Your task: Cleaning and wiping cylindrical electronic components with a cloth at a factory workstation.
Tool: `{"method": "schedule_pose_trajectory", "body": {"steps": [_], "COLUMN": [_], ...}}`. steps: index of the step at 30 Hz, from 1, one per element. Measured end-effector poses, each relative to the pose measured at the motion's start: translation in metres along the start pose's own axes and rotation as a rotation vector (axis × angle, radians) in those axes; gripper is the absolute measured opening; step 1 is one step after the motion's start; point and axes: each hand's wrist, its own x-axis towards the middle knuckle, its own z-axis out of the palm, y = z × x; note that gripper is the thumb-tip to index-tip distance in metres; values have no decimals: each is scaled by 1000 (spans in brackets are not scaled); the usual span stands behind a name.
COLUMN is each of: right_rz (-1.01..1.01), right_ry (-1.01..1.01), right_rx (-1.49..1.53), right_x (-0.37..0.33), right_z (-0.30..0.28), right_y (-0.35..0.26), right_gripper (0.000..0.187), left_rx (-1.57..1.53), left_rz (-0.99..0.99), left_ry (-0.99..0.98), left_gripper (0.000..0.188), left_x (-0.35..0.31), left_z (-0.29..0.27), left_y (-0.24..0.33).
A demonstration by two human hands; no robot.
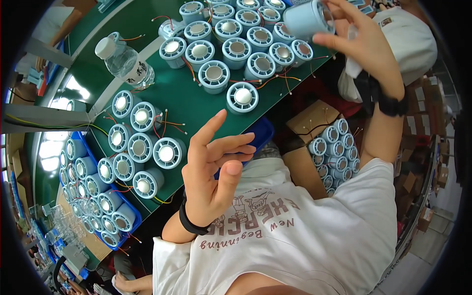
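Observation:
My right hand [363,39], at the upper right, grips a light-blue cylindrical housing [304,20] with thumb and fingers round one end. It is held on its side above the far right end of the green table [196,103]. Several similar housings [236,47] stand there in rows, each with a spoked ring, a round disc in its centre and thin coloured wires. My left hand [211,172] hovers near the table's front edge, fingers apart and nothing in it. Closest to it are a housing with a white disc [167,153] and another lone housing [242,97].
A clear water bottle [129,66] stands behind the left group. At the left, a blue tray [139,215] is packed with more housings. Below the table's edge, a cardboard box [301,164] holds several housings. Another person's white sleeve [410,39] shows beside my right hand.

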Motion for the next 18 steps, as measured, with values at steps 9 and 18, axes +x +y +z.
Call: {"method": "schedule_pose_trajectory", "body": {"steps": [9, 18], "right_rz": [113, 15], "right_ry": [89, -333], "right_rx": [-664, -478], "right_x": [154, 221], "right_z": [-27, 29], "right_y": [173, 254], "right_gripper": [50, 73], "left_rx": [127, 266], "left_rz": [83, 42], "left_ry": [-84, -86], "left_gripper": [45, 22], "left_x": [6, 13], "left_z": [-1, -15], "left_y": [1, 1]}}
